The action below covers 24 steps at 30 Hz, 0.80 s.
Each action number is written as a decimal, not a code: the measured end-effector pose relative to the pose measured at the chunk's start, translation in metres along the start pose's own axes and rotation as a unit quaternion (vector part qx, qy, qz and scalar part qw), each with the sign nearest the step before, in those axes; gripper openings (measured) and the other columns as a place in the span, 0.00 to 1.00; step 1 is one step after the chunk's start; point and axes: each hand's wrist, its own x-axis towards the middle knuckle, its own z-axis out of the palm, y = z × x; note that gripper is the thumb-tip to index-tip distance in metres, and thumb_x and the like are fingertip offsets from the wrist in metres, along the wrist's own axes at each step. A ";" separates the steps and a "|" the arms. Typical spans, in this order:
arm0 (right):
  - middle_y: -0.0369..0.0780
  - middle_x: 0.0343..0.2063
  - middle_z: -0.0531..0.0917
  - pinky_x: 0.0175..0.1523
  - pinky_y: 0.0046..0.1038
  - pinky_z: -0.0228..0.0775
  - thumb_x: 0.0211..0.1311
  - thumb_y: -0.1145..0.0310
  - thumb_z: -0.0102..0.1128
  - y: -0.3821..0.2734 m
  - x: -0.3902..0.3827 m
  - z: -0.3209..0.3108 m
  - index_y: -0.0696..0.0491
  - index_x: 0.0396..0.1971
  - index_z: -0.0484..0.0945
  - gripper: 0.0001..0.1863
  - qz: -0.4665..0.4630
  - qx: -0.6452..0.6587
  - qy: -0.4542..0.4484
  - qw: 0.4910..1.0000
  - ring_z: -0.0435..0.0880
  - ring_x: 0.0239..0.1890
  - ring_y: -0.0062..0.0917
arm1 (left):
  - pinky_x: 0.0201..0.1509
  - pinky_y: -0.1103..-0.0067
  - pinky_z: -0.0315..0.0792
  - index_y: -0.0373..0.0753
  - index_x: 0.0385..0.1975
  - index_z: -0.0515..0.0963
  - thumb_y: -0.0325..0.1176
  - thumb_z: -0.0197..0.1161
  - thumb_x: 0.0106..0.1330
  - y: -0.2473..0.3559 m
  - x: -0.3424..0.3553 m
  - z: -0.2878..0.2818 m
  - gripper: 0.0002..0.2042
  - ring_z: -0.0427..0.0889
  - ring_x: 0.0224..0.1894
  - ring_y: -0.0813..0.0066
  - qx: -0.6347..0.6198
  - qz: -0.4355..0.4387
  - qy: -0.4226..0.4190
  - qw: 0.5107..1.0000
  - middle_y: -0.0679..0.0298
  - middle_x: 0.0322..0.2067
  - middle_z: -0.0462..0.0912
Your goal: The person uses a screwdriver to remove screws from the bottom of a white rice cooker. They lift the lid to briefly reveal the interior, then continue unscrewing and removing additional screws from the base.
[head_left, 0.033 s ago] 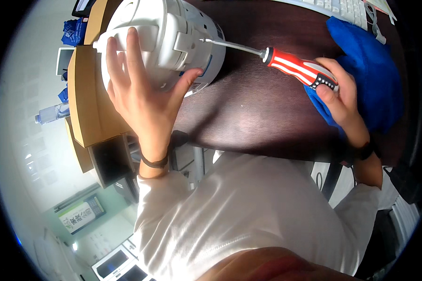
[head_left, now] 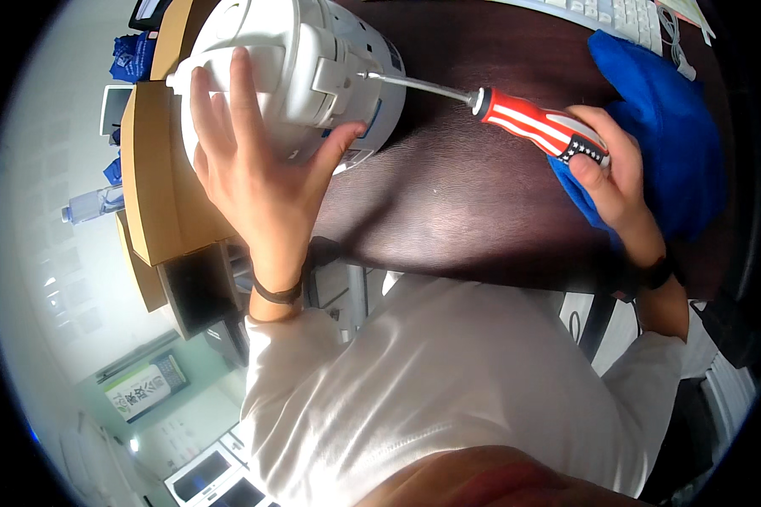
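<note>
A white rounded appliance that looks like a rice cooker (head_left: 372, 51) stands at the far left of the dark table. My left hand (head_left: 258, 169) lies on it with fingers spread, fingertips on its white handle and thumb stretched toward its side. My right hand (head_left: 613, 165) grips a screwdriver (head_left: 524, 120) by its red, white and black handle with stripes and stars. The metal shaft points left, and its tip meets the appliance's side near the hinge-like part. Whether the tip sits in a screw is too small to tell. A blue cloth (head_left: 672, 144) lies behind and beside my right hand.
A white keyboard (head_left: 604, 15) and a white cable (head_left: 675, 38) lie at the far right of the dark wooden table (head_left: 448, 203). Brown partition panels (head_left: 161, 169) rise along the left, with a clear plastic bottle (head_left: 97, 204) beyond them.
</note>
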 end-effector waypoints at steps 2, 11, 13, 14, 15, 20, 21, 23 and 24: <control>0.45 0.31 0.79 0.37 0.21 0.70 0.58 0.60 0.58 0.001 -0.001 0.000 0.63 0.44 0.70 0.22 -0.014 -0.006 -0.005 1.000 0.80 0.32 0.23 | 0.49 0.65 0.67 0.43 0.58 0.67 0.52 0.75 0.37 0.003 0.001 0.005 0.44 0.74 0.49 0.52 0.037 -0.008 0.013 0.999 0.46 0.55 0.66; 0.46 0.31 0.79 0.34 0.21 0.72 0.58 0.60 0.59 0.006 0.000 0.007 0.63 0.43 0.70 0.21 -0.036 -0.022 -0.012 0.999 0.81 0.31 0.25 | 0.44 0.61 0.74 0.50 0.57 0.68 0.53 0.74 0.39 0.005 -0.004 0.012 0.41 0.76 0.48 0.50 0.055 -0.010 0.024 0.998 0.49 0.56 0.66; 0.46 0.31 0.80 0.34 0.21 0.73 0.59 0.61 0.59 0.006 0.000 0.006 0.63 0.43 0.70 0.21 -0.044 -0.027 -0.013 0.999 0.82 0.32 0.26 | 0.49 0.64 0.67 0.46 0.57 0.67 0.53 0.74 0.39 0.005 -0.003 0.012 0.42 0.73 0.50 0.50 0.046 -0.004 0.020 0.999 0.46 0.55 0.65; 0.46 0.31 0.80 0.34 0.21 0.73 0.59 0.61 0.59 0.005 0.000 0.006 0.62 0.44 0.70 0.21 -0.048 -0.024 -0.015 0.998 0.82 0.32 0.26 | 0.53 0.62 0.65 0.47 0.57 0.66 0.53 0.74 0.39 0.007 -0.003 0.010 0.42 0.70 0.53 0.51 0.063 -0.010 0.014 0.998 0.48 0.56 0.66; 0.46 0.31 0.80 0.34 0.21 0.73 0.59 0.61 0.59 0.005 0.001 0.005 0.62 0.44 0.70 0.21 -0.052 -0.021 -0.017 0.998 0.82 0.32 0.26 | 0.57 0.60 0.63 0.49 0.58 0.66 0.53 0.74 0.39 0.011 -0.002 0.008 0.42 0.67 0.57 0.51 0.079 -0.017 0.008 0.997 0.50 0.56 0.66; 0.47 0.32 0.80 0.33 0.20 0.74 0.57 0.61 0.61 0.008 -0.002 0.012 0.62 0.45 0.70 0.23 -0.069 -0.013 0.001 0.998 0.82 0.33 0.26 | 0.63 0.59 0.56 0.48 0.57 0.65 0.52 0.74 0.42 0.015 0.002 0.010 0.40 0.63 0.61 0.51 0.113 0.030 0.010 0.993 0.55 0.58 0.66; 0.47 0.32 0.80 0.34 0.20 0.74 0.57 0.61 0.62 0.008 -0.002 0.014 0.62 0.45 0.70 0.23 -0.073 -0.009 0.004 0.997 0.82 0.33 0.26 | 0.63 0.58 0.57 0.48 0.57 0.65 0.51 0.74 0.42 0.012 0.002 0.010 0.39 0.63 0.61 0.50 0.099 0.040 0.013 0.994 0.55 0.58 0.66; 0.47 0.33 0.80 0.34 0.21 0.74 0.56 0.61 0.63 0.008 -0.003 0.016 0.62 0.45 0.69 0.24 -0.076 -0.017 0.004 0.997 0.82 0.34 0.26 | 0.62 0.57 0.58 0.48 0.57 0.65 0.50 0.74 0.43 0.005 0.001 0.016 0.39 0.63 0.62 0.49 0.074 0.070 0.020 0.995 0.55 0.59 0.65; 0.47 0.33 0.80 0.34 0.21 0.74 0.55 0.61 0.64 0.008 -0.004 0.015 0.62 0.45 0.69 0.24 -0.078 -0.024 0.000 0.997 0.82 0.33 0.27 | 0.62 0.56 0.59 0.48 0.57 0.65 0.50 0.74 0.43 0.000 -0.001 0.019 0.38 0.62 0.62 0.49 0.067 0.090 0.025 0.993 0.55 0.59 0.65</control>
